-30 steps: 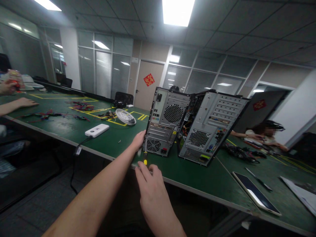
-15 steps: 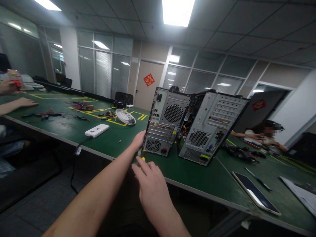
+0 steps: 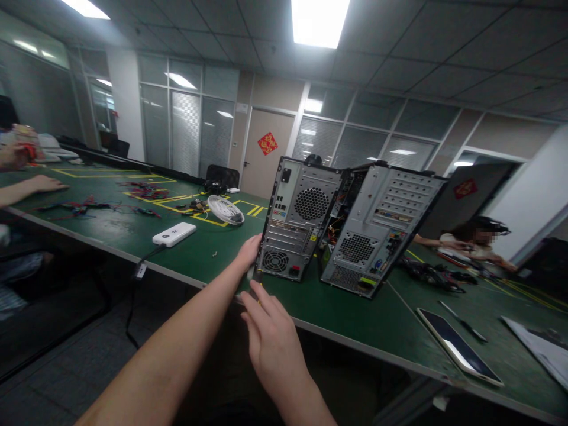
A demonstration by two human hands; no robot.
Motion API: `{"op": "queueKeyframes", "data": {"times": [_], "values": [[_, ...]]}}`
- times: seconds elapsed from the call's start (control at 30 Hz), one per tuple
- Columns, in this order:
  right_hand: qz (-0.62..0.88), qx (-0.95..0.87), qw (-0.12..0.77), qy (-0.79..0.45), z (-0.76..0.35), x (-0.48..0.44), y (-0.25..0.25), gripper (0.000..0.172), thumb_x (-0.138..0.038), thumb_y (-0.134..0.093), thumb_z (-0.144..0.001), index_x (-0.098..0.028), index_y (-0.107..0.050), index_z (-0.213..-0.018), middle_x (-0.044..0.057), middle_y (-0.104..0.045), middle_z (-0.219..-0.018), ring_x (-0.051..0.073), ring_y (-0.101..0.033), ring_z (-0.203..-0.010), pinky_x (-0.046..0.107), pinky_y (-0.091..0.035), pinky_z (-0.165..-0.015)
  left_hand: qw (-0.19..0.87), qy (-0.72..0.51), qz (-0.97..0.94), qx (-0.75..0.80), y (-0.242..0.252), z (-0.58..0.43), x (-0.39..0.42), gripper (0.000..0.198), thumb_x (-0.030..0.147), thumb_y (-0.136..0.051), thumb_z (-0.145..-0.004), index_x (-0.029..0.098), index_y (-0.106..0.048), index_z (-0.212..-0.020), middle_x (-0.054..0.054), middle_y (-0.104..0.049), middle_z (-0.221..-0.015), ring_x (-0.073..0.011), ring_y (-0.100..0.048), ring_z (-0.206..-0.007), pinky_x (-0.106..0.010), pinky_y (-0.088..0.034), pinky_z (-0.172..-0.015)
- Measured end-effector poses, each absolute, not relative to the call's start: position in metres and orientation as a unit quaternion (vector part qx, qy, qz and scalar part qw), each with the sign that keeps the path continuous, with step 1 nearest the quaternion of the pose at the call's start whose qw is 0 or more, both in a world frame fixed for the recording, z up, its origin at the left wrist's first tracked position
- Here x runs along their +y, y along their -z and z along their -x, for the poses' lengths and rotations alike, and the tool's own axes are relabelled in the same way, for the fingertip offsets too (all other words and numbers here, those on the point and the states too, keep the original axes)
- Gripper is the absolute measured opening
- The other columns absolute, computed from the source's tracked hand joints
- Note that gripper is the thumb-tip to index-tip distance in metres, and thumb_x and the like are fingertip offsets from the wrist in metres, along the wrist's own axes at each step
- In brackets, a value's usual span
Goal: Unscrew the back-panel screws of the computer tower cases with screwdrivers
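Two desktop computer cases stand upright on the green table, rear panels towards me. My left hand [image 3: 249, 251] rests at the left edge of the nearer computer case [image 3: 288, 231], its fingers hidden behind that side. Just below its lower left corner, my right hand [image 3: 275, 331] is closed around a screwdriver [image 3: 260, 286], of which only a bit of yellow handle and a dark shaft show. The shaft points up at the case's bottom left corner; whether it touches a screw is too small to tell. The second computer case [image 3: 377, 231] leans beside the first, its inside partly exposed.
Left of my hands lie a few small screws [image 3: 215, 254] and a white power bank [image 3: 174, 235] with a cable. Behind are a white round cover [image 3: 226, 210] and wire bundles [image 3: 86, 206]. A phone [image 3: 459, 346] and a pen [image 3: 464, 321] lie right. People sit at both ends.
My right hand's fingers have shifted and rolled around the screwdriver, covering more of its yellow handle. My left hand and both cases stay in place.
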State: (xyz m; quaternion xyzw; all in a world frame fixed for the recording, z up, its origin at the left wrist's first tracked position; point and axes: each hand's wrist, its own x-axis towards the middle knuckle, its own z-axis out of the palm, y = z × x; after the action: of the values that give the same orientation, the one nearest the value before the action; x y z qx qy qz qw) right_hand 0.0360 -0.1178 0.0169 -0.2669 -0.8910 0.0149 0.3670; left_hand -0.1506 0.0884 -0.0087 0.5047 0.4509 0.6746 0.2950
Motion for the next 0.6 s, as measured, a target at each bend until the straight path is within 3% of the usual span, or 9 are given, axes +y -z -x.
{"op": "queueKeyframes", "data": {"times": [0.27, 0.6], "values": [[0.268, -0.857, 0.437, -0.055, -0.034, -0.115, -0.005, 0.038, -0.012, -0.055, -0.101, -0.018, -0.071, -0.135, 0.014, -0.064, -0.148, 0.027, -0.066, -0.129, 0.046, -0.055, -0.11, 0.304, -0.673, -0.505, 0.447, 0.008, 0.15, 0.088, 0.047, 0.054, -0.05, -0.091, 0.017, -0.078, -0.1, -0.009, -0.078, -0.107, -0.0254, -0.066, -0.102, -0.038, -0.046, -0.105], [0.275, -0.869, 0.409, -0.045, -0.039, -0.121, -0.005, 0.044, -0.011, -0.052, -0.099, -0.014, -0.065, -0.141, 0.015, -0.059, -0.153, 0.026, -0.059, -0.138, 0.047, -0.051, -0.116, 0.289, -0.671, -0.51, 0.453, 0.007, 0.15, 0.087, 0.046, 0.053, -0.049, -0.092, 0.018, -0.078, -0.099, -0.009, -0.078, -0.111, -0.026, -0.066, -0.106, -0.038, -0.046, -0.105]]}}
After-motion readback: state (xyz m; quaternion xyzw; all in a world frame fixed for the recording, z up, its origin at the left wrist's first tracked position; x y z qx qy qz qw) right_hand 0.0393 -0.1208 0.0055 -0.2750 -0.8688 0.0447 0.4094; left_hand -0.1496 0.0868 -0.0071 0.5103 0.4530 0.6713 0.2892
